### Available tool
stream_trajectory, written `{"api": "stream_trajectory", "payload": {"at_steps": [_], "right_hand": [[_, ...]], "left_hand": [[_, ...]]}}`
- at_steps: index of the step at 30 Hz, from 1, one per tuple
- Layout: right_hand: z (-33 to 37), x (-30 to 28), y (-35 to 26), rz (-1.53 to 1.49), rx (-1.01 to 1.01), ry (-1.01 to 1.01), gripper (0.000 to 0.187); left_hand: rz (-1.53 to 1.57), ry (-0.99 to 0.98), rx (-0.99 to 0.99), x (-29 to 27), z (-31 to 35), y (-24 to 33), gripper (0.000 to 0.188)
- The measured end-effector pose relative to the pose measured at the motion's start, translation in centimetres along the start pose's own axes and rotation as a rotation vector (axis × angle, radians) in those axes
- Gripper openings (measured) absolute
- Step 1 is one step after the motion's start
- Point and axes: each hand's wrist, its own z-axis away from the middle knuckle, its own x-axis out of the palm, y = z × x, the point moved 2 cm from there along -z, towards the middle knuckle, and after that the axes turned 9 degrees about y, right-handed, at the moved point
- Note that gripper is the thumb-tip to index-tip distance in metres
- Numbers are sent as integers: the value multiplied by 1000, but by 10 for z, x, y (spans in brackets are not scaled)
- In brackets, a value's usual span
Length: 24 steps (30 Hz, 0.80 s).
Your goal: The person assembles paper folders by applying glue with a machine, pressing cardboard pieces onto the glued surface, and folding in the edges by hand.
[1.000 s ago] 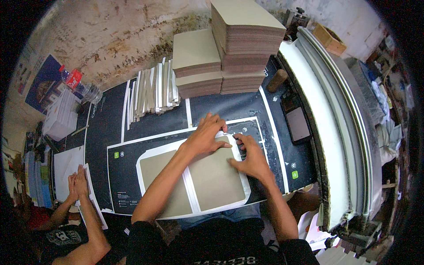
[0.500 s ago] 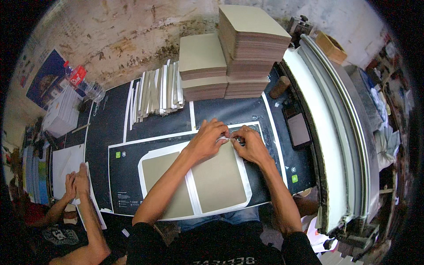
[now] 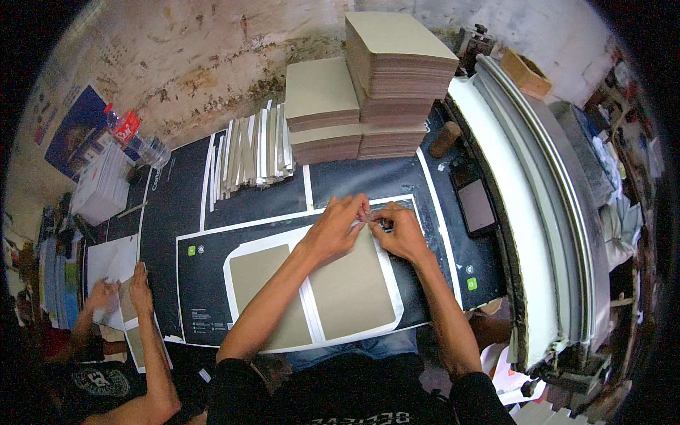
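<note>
A book cover (image 3: 350, 290) lies flat before me: two grey-beige boards with a white strip between them, bordered by white paper turned over their edges. At its far right corner my left hand (image 3: 336, 227) has its fingers closed, pinching the white paper edge. Close beside it, my right hand (image 3: 401, 232) is also closed, thumb and finger pressed on the same paper corner. The fingertips of both hands nearly meet and hide the corner itself. My left forearm crosses over the left board and part of the strip. Under the cover is a black mat (image 3: 212, 283) with a white border.
Tall stacks of grey boards (image 3: 400, 35) stand at the back, beside a pile of narrow strips (image 3: 248, 152). A phone (image 3: 476, 204) and a brown cylinder (image 3: 446, 139) lie right, near a roller machine (image 3: 549, 191). At left, a co-worker's hands (image 3: 140, 289) handle another cover (image 3: 134, 333).
My hands stay at the same corner, fingers shifting only slightly. At left, the co-worker's hands have moved apart, and the grey board of their cover now shows.
</note>
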Motion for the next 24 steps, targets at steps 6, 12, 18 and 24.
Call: {"api": "stream_trajectory", "payload": {"at_steps": [6,12,18,24], "right_hand": [[-4,5,1,87,55,-5,24],[-6,3,6,22,104,-59,24],[1,-11,20,-235,238,-18,25],[7,-11,8,-100,139,11,22]], "left_hand": [[44,31,-46,3,9,-1,37],[-119,2,108,-3,15,1,46],[-494,-201,244,-15,29,26,74],[-491,-118,311,-4,48,15,83]]}}
